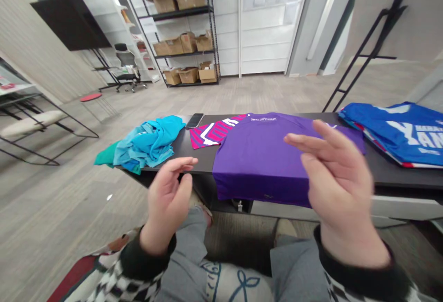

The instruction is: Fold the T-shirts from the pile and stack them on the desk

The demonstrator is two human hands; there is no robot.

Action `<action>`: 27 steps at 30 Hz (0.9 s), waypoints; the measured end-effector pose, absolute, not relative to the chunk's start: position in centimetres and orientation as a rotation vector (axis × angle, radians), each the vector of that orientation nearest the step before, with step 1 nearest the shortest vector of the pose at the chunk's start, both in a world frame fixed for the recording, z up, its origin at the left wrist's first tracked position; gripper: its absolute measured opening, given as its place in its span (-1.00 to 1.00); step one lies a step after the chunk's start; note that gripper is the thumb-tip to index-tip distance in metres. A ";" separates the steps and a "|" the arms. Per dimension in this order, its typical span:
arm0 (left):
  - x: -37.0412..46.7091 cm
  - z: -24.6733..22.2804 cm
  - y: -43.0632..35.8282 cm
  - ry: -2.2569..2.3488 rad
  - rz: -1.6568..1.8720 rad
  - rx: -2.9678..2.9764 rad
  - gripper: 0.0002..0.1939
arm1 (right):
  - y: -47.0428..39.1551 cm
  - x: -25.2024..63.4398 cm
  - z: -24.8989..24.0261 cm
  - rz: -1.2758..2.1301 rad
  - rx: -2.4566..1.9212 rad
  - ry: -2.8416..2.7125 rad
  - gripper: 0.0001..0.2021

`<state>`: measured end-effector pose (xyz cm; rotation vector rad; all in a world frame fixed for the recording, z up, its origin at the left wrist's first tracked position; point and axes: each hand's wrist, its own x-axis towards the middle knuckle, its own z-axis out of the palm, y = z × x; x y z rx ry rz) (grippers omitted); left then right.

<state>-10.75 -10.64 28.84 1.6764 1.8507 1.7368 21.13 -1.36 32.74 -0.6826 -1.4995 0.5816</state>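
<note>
A purple T-shirt [259,154] lies spread over the dark table, its lower part draped over the front edge. One sleeve, patterned in pink and purple with white [216,132], points to the left; the other side is partly behind my right hand. In the air before the table's front edge, my left hand [169,200] has bent fingers with the thumb apart, and nothing is in it. My right hand [337,180] is raised in front of the shirt's right part, fingers extended and holding nothing. Neither hand appears to touch the cloth.
Crumpled turquoise clothing [148,140] sits on the table's left end beside a phone [194,120]. Folded blue jerseys [398,131] are stacked at the right. Beyond stand a shelf with cardboard boxes [188,43], an office chair [126,64] and a black metal stand [367,46].
</note>
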 end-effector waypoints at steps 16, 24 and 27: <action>-10.8 16.0 -3.4 1.746 1.128 1.097 -0.41 | -0.5 16.2 22.6 1.092 -0.982 -2.687 -0.56; -11.8 15.3 -4.3 1.813 1.045 1.156 -0.16 | -5.5 14.8 20.6 1.140 -0.962 -2.987 -0.54; -12.7 15.6 -5.6 1.869 0.922 1.347 -0.19 | -6.8 14.2 20.2 1.134 -0.977 -3.071 -0.53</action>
